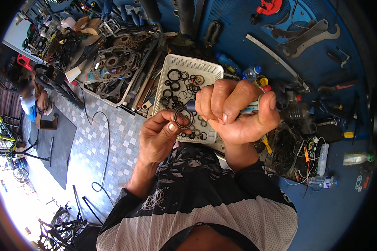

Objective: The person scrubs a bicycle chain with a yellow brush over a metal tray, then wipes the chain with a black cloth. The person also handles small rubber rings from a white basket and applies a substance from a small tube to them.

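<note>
My left hand (156,136) pinches a thin dark metal ring (192,120) between thumb and fingertips, holding it up over a white plastic basket (190,59). Closed in a fist, my right hand (234,113) grips a slim tool with a pale teal body (250,108). Its dark end (191,106) points left and meets or overlaps the ring's upper edge; I cannot tell whether they touch. The fingers hide most of the tool, so its kind is unclear. Many loose black rings (174,86) of various sizes lie in the basket below.
Left of the basket, a tray (113,101) is heaped with metal bike parts. Bottles (252,73) stand behind my right hand; tools such as a steel ruler (276,60) hang on the blue board. Another person (29,102) sits far left near a tyre (60,90).
</note>
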Available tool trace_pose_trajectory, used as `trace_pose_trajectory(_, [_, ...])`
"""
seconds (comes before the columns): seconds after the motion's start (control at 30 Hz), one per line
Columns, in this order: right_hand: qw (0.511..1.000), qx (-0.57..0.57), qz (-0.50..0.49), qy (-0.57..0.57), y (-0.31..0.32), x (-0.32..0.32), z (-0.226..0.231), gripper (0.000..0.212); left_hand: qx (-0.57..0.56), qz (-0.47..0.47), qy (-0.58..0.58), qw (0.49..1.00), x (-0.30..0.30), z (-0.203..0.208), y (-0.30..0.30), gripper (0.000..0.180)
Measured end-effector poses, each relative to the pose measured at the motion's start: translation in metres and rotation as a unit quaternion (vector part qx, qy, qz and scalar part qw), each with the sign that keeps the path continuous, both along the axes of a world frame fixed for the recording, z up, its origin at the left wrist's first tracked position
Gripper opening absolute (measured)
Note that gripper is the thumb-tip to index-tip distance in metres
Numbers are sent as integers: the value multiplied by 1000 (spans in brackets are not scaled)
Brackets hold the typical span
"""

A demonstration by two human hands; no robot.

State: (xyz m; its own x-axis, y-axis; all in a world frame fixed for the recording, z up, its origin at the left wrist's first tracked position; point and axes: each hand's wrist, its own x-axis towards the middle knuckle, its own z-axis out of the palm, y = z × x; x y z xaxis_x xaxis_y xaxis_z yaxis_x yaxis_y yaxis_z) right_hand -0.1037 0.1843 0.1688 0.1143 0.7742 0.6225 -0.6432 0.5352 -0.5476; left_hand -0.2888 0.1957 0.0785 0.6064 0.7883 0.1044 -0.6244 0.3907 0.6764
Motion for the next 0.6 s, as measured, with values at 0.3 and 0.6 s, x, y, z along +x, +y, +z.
trace_pose_trajectory(0.3, [1000,6,-1,2,-1,-15,-1,77,-20,-8,-5,1000,4,-3,2,19])
trace_pose_trajectory(0.6, [1000,4,-1,-9,-7,-16,-1,76,-31,13,-23,999,6,-11,6,18])
